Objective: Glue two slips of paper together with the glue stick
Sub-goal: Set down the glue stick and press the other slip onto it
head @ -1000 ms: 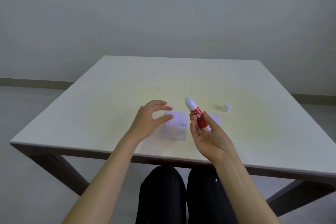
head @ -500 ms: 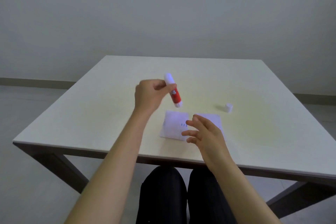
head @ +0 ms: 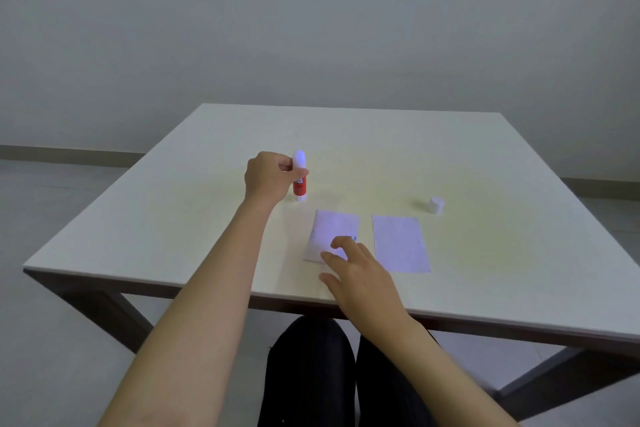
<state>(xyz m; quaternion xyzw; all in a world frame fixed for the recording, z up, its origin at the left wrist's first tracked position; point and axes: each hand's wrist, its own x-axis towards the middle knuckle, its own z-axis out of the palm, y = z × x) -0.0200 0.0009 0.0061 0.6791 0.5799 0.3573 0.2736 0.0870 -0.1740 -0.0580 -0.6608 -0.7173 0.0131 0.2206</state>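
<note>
My left hand (head: 268, 180) is closed around the glue stick (head: 300, 180), fingers wrapped on its upper half. The stick stands upright, its long axis vertical. Its rounded white tip points up and clears the top of my fist; its flat white base points down and meets the table (head: 485, 156), or sits just above it; I cannot tell which. The body is a smooth plastic cylinder with a red label band carrying white lettering.

My right hand (head: 360, 274) is open, palm down, fingers loosely spread and slightly curled. It holds nothing. Its fingertips (head: 335, 243) lie over the near part of the left paper slip (head: 334, 229); actual contact cannot be confirmed.

The left paper slip lies flat just ahead of my right hand and nearer to me than my left hand. It is a thin white rectangle, turned slightly off square, with a small blue printed mark beside my fingertips. The right paper slip (head: 400, 243) lies flat just to the right of my right hand. It is a plain white rectangle, long axis running away from me. The two slips are side by side and apart, with a strip of table between them.

The glue cap (head: 436, 205), a short white cylinder, stands on the table well beyond and right of my right hand, past the right slip.

The tabletop is matte, pale and smooth, with a square edge.
</note>
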